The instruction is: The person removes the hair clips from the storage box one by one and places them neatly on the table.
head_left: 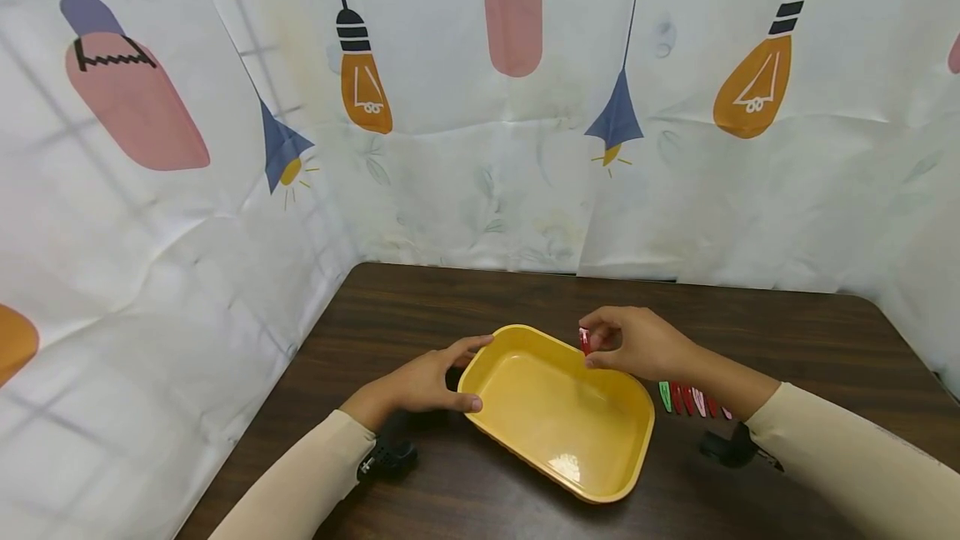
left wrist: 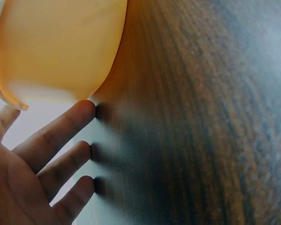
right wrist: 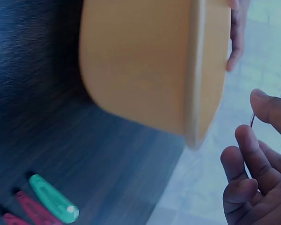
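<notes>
A yellow plastic tray (head_left: pixel 555 415) with raised walls sits on the dark table, turned at a slant. My left hand (head_left: pixel 427 377) spans its left corner, thumb at the rim and the other fingers outstretched. In the left wrist view, the left index finger (left wrist: pixel 68 124) reaches the tray's outer wall (left wrist: pixel 61 47) low down. Above the tray's far edge, my right hand (head_left: pixel 630 340) pinches a small red hair clip (head_left: pixel 585 341) between thumb and fingers. Only a thin edge of that clip shows in the right wrist view, by the right thumb (right wrist: pixel 271 110).
Right of the tray lies a row of several hair clips, with a green clip (head_left: pixel 665 397) at its left end and red and pink ones beside it. The right forearm (head_left: pixel 731 382) passes over the row's far side. A patterned white cloth (head_left: pixel 465 190) hangs behind the table (head_left: pixel 435 298).
</notes>
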The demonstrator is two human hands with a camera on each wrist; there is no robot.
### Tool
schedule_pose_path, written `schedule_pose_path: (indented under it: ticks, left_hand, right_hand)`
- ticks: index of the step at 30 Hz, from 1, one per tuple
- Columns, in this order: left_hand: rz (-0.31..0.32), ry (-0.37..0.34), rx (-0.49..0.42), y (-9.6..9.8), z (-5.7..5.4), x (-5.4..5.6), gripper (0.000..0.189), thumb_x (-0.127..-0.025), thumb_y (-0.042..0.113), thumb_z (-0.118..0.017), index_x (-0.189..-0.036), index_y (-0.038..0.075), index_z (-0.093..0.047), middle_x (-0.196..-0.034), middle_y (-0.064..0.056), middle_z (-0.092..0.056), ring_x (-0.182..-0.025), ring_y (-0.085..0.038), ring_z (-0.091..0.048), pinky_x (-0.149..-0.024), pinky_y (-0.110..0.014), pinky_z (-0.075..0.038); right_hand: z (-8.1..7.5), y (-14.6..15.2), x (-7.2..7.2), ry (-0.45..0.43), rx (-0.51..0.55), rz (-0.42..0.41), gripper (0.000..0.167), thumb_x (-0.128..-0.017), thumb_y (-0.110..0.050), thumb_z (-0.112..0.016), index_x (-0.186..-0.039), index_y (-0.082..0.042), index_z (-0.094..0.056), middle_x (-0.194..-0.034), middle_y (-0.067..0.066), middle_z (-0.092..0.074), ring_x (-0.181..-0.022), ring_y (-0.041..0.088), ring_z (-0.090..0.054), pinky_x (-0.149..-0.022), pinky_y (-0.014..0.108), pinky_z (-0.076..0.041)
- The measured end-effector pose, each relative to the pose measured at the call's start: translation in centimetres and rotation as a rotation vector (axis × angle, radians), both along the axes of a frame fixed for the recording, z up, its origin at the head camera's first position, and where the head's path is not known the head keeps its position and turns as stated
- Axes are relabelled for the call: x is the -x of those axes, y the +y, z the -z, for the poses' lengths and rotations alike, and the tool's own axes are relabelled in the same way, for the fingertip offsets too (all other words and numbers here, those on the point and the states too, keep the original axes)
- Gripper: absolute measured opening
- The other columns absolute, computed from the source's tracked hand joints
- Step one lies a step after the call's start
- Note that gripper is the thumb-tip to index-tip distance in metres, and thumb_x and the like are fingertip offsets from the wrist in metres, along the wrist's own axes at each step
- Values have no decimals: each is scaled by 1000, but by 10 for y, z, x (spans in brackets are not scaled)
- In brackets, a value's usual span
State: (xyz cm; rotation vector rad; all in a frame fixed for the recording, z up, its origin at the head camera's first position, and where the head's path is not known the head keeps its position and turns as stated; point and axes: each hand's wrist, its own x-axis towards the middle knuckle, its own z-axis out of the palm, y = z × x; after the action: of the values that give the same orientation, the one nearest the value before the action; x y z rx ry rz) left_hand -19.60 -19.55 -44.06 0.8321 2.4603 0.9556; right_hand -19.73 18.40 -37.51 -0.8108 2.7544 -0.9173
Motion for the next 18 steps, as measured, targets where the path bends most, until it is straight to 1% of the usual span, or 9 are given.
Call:
schedule_pose_path:
  ticks: [6, 9, 16, 18]
  left_hand:
    - [-5, 1, 2, -1, 0, 0, 93, -86, 57, -78, -158, 52, -19, -143, 10, -57, -132, -18, -53, -109, -59, -37]
    - [-8, -1, 6, -1, 0, 0, 93, -86, 56, -78, -158, 51, -19, -144, 10, -57, -132, -18, -53, -109, -59, -37]
    - [-16, -10, 8, 0, -1, -1, 93, -86, 58, -78, -158, 51, -20, -145, 8, -56, -133, -19, -52, -109, -60, -37]
    - [-18, -10, 7, 0, -1, -1, 93, -85, 58, -78, -158, 52, -20, -145, 7, -56, -133, -19, -52, -109, -61, -36]
  right_hand:
    - [3, 19, -5, 3, -14, 32, 52, -87, -34, -84, -130, -11, -66, -95, -14, -67, -92, 10, -64, -85, 41, -56]
    - [4, 28, -7, 2, -7, 46, 54, -86, -37, -84, -130, -12, -66, -97, -13, -67, -94, 13, -64, -85, 44, -56]
    - [6, 51, -16, 20, 12, 85, 57, -85, -41, -84, -132, -13, -66, -98, -12, -67, -98, 21, -65, -84, 47, -56]
    - [7, 58, -18, 17, 22, 92, 56, -86, -41, -83, -133, -15, -66, -98, -11, -66, -97, 22, -64, -81, 45, -55]
